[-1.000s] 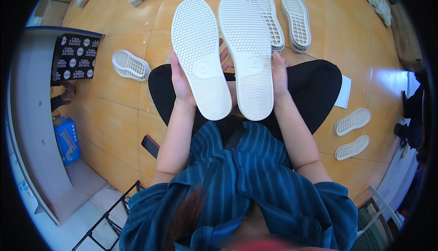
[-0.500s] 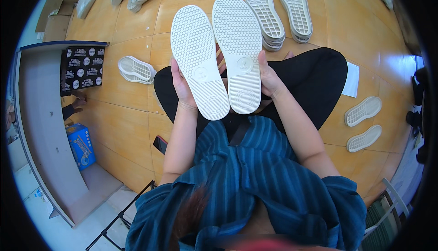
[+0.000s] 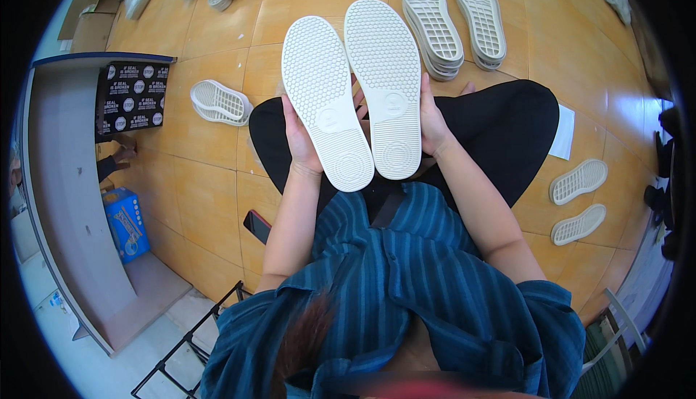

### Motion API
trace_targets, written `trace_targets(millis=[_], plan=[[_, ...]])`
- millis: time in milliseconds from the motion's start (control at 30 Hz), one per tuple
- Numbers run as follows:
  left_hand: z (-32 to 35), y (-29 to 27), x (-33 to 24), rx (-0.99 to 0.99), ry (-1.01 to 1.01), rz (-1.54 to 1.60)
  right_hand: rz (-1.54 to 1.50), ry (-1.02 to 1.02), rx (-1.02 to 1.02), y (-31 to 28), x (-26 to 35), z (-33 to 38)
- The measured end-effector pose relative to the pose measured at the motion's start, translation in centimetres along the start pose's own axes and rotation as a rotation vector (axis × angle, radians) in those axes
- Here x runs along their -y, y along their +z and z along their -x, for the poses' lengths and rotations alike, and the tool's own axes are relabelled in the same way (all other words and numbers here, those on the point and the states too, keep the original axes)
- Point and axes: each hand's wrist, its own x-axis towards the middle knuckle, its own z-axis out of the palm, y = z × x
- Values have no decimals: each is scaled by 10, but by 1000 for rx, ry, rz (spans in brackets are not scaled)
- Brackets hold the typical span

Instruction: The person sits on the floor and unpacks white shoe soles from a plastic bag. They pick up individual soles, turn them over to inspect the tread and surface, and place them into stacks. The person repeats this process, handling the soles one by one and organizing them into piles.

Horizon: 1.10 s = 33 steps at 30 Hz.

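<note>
Two white shoe soles are held side by side above my lap, their textured undersides facing up and toes pointing away. My left hand point(image 3: 302, 142) grips the left shoe sole point(image 3: 316, 73) by its outer edge, thumb along the side and fingers beneath. Around the outer edge of the right shoe sole point(image 3: 384, 55) my right hand point(image 3: 434, 121) is closed the same way. Some fingertips show in the gap between the soles; the other fingers are hidden underneath. Both soles have a honeycomb pattern toward the toe and fine ribs at the heel.
Stacked soles point(image 3: 433, 26) and another stack point(image 3: 480, 18) lie beyond my knees. A small sole stack point(image 3: 220, 102) sits at left, two single soles point(image 3: 578, 181) at right. A phone point(image 3: 257, 226) lies by my left forearm. Another person's hand point(image 3: 123, 151) shows near a grey shelf point(image 3: 65, 181).
Both hands keep their hold on the soles. The soles sit slightly further right in the picture, tilted a little differently, and the whole view has shifted slightly.
</note>
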Motion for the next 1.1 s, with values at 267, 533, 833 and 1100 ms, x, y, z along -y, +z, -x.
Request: trace_targets(millis=[267, 533, 833, 1100], plan=[[-2, 1, 3, -46, 5, 17, -4, -24, -44, -8, -4, -4], [-2, 6, 1, -31, 19, -49, -56, -12, -39, -12, -4, -6], [5, -9, -2, 123, -37, -86, -29, 80, -5, -16, -6, -3], [51, -34, -5, -482, 283, -557, -3, 34, 45, -21, -9, -11]])
